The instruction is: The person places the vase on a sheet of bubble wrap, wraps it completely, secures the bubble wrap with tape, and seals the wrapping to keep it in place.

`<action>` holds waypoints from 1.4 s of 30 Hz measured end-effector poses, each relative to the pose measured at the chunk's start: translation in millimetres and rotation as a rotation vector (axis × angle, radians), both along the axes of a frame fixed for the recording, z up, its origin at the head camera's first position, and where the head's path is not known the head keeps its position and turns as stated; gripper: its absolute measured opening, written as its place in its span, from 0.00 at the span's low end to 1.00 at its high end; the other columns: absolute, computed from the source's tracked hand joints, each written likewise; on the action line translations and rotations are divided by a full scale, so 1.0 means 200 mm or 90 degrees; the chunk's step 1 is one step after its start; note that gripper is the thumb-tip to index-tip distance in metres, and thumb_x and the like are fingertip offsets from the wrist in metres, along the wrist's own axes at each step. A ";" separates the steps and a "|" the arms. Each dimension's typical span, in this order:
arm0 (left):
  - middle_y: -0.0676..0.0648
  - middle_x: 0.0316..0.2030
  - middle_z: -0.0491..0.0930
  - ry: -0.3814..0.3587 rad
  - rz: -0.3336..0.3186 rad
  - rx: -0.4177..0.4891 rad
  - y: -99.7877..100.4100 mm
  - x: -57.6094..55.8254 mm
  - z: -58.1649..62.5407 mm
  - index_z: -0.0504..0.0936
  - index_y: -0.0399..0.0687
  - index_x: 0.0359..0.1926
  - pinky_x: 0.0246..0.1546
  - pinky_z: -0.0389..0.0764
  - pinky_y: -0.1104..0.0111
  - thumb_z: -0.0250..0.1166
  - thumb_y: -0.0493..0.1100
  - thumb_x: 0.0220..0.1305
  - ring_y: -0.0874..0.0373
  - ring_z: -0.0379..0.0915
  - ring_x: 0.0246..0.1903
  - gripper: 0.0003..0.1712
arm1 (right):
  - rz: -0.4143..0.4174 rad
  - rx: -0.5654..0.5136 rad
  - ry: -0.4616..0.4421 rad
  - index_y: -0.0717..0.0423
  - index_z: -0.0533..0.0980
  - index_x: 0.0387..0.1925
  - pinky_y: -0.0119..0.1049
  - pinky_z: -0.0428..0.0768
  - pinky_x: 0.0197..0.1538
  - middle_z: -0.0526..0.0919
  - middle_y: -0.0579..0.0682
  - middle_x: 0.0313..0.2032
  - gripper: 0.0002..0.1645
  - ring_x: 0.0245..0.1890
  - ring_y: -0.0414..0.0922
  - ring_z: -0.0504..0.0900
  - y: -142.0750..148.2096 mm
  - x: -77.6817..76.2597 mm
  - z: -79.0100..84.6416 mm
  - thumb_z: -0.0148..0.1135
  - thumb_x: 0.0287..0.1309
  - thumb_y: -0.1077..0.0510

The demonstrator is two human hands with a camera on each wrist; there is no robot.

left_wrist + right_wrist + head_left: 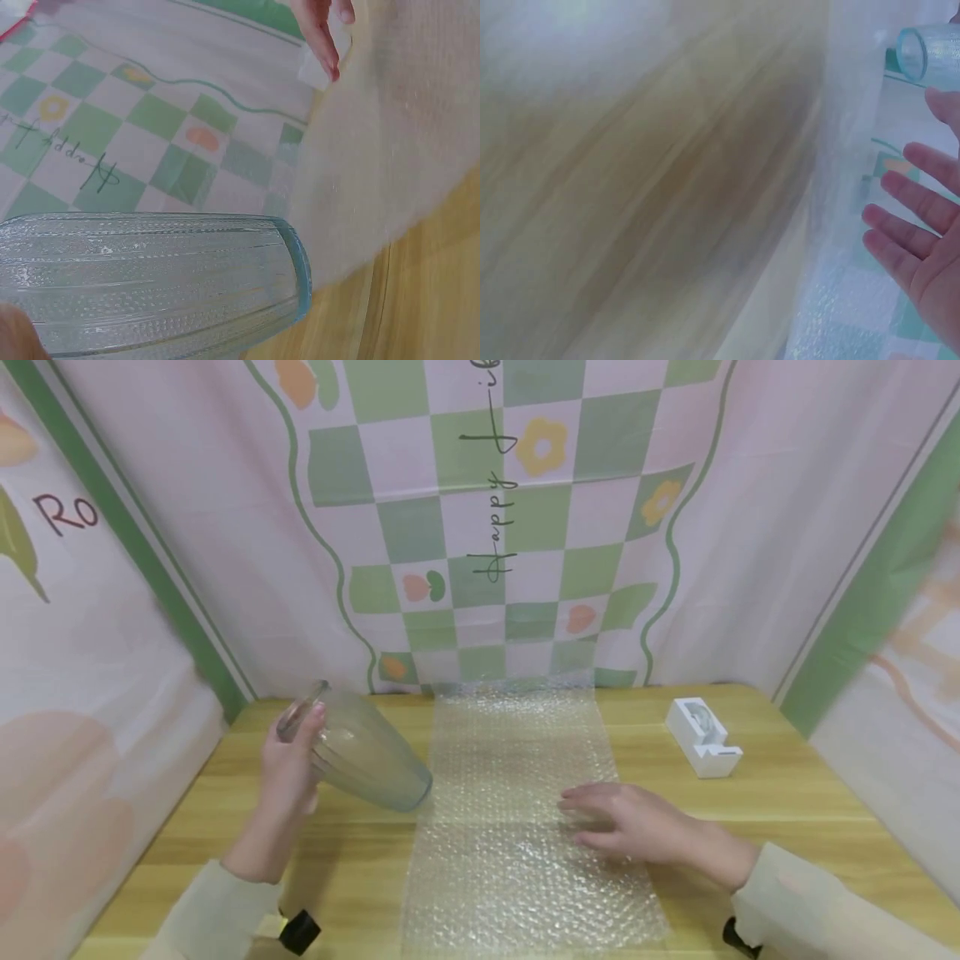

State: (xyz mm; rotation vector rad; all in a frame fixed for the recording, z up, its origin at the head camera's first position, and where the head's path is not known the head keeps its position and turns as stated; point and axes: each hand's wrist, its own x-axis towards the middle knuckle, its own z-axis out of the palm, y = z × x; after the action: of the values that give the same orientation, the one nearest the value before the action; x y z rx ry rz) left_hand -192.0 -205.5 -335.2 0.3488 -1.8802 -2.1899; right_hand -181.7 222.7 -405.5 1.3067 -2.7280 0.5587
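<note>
A clear, ribbed glass vase (367, 752) is tilted above the left side of the wooden table, its bluish base pointing right and down. My left hand (291, 760) grips it near the rim, thumb on the glass. In the left wrist view the textured side and thick base of the vase (150, 277) fill the lower left. A long sheet of bubble wrap (517, 860) lies flat down the middle of the table. Over its right edge is my right hand (630, 822), holding nothing. The right wrist view shows that hand's fingers (911, 191) extended and spread.
A white tape dispenser (701, 739) with a clear roll stands at the back right of the wooden table (780, 793). Behind the table hangs a checkered curtain (540, 518), and the bubble wrap's far end touches it. More printed cloth hangs on both sides.
</note>
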 end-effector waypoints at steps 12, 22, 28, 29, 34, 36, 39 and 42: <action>0.48 0.53 0.76 0.021 -0.093 0.079 0.14 0.02 -0.05 0.62 0.42 0.75 0.48 0.84 0.66 0.60 0.49 0.75 0.59 0.78 0.47 0.34 | -0.052 -0.094 -0.168 0.59 0.77 0.63 0.56 0.80 0.58 0.82 0.54 0.60 0.33 0.57 0.57 0.82 -0.06 0.04 0.04 0.67 0.66 0.42; 0.48 0.52 0.75 0.037 -0.136 0.109 0.22 0.04 -0.11 0.64 0.39 0.71 0.52 0.81 0.62 0.61 0.49 0.73 0.57 0.76 0.49 0.33 | -0.040 -0.241 -0.312 0.69 0.71 0.65 0.51 0.80 0.59 0.80 0.63 0.59 0.33 0.55 0.61 0.81 -0.11 0.07 0.03 0.67 0.67 0.53; 0.48 0.52 0.75 0.022 -0.139 0.124 0.26 0.05 -0.13 0.61 0.39 0.73 0.51 0.81 0.61 0.63 0.51 0.71 0.56 0.77 0.48 0.38 | -0.021 -0.321 -0.420 0.74 0.63 0.69 0.44 0.81 0.59 0.75 0.72 0.60 0.36 0.57 0.67 0.78 -0.17 0.09 0.04 0.65 0.68 0.59; 0.48 0.50 0.76 0.023 -0.138 0.128 0.27 0.05 -0.14 0.62 0.38 0.72 0.51 0.81 0.62 0.64 0.51 0.71 0.57 0.77 0.47 0.37 | -0.016 -0.335 -0.434 0.75 0.62 0.69 0.41 0.81 0.59 0.74 0.74 0.61 0.37 0.58 0.68 0.77 -0.17 0.09 0.04 0.65 0.68 0.60; 0.52 0.42 0.80 0.027 -0.131 0.159 0.30 0.05 -0.15 0.67 0.40 0.63 0.46 0.82 0.66 0.63 0.49 0.71 0.61 0.79 0.40 0.28 | -0.002 -0.376 -0.489 0.77 0.57 0.71 0.36 0.81 0.57 0.67 0.78 0.64 0.39 0.60 0.71 0.74 -0.20 0.11 0.03 0.63 0.70 0.61; 0.53 0.38 0.80 0.031 -0.137 0.171 0.32 0.06 -0.15 0.68 0.42 0.59 0.43 0.82 0.67 0.62 0.49 0.72 0.62 0.79 0.37 0.23 | -0.003 -0.381 -0.502 0.75 0.56 0.73 0.38 0.82 0.57 0.65 0.78 0.66 0.40 0.61 0.71 0.73 -0.21 0.11 0.04 0.63 0.70 0.60; 0.53 0.38 0.80 0.033 -0.151 0.180 0.34 0.08 -0.15 0.68 0.44 0.59 0.43 0.83 0.67 0.61 0.50 0.73 0.62 0.78 0.37 0.22 | -0.008 -0.387 -0.518 0.72 0.54 0.74 0.41 0.82 0.57 0.63 0.77 0.68 0.42 0.63 0.71 0.72 -0.22 0.12 0.05 0.63 0.70 0.59; 0.53 0.39 0.80 0.034 -0.164 0.181 0.36 0.10 -0.15 0.70 0.45 0.58 0.43 0.82 0.66 0.62 0.52 0.72 0.61 0.78 0.37 0.22 | -0.004 -0.396 -0.547 0.71 0.52 0.75 0.46 0.82 0.58 0.60 0.77 0.69 0.44 0.64 0.72 0.69 -0.24 0.12 0.05 0.63 0.70 0.59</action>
State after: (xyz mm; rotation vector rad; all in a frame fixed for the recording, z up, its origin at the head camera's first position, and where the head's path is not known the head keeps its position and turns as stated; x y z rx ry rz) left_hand -173.0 -133.9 -365.5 0.0981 -1.6667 -2.6161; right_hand -156.8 175.5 -394.9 1.0163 -2.6414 2.1613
